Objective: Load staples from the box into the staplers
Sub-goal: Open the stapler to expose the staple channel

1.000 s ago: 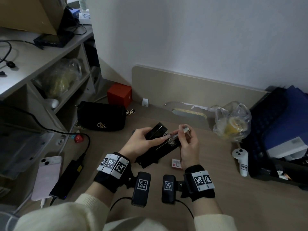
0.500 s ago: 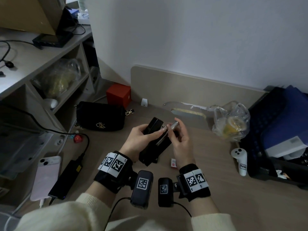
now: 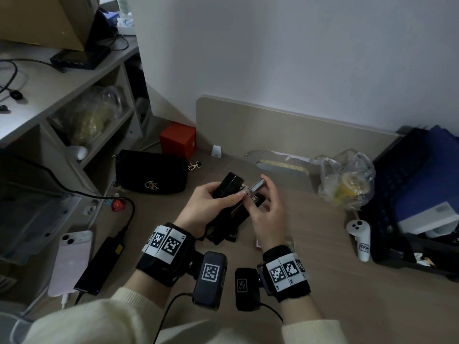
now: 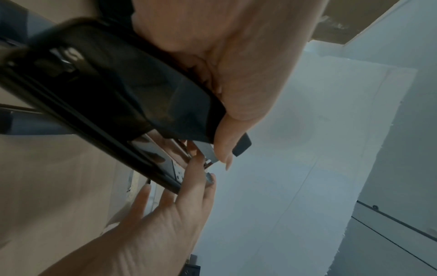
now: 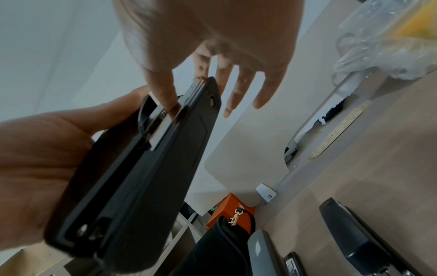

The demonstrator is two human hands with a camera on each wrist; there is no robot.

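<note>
Head view first: a clear plastic bag (image 3: 347, 181) sits at the back right of the desk (image 3: 372, 306) with something yellow inside it (what exactly cannot be told), and another filmy bag (image 3: 87, 115) with a pale, lumpy filling lies on the lower shelf at the left. A small red-and-white box (image 3: 258, 244) peeks out on the desk just behind the right wrist; its contents are hidden. Above the middle of the desk the left hand (image 3: 211, 207) grips a black stapler (image 3: 229, 187), fingers curled round its lifted top arm, thumb reaching across to the metal magazine. The right hand (image 3: 267, 214) meets it from the other side: the left wrist view shows its thumb and forefinger pinching the silver end of the magazine rail (image 4: 205, 155), while the right wrist view shows the other three fingers (image 5: 238, 87) straight and fanned apart, touching nothing. More black staplers (image 5: 354, 235) lie flat on the desk below the hands, beside a black handbag (image 3: 151, 171) and a red cube-shaped box (image 3: 178, 140).
</note>
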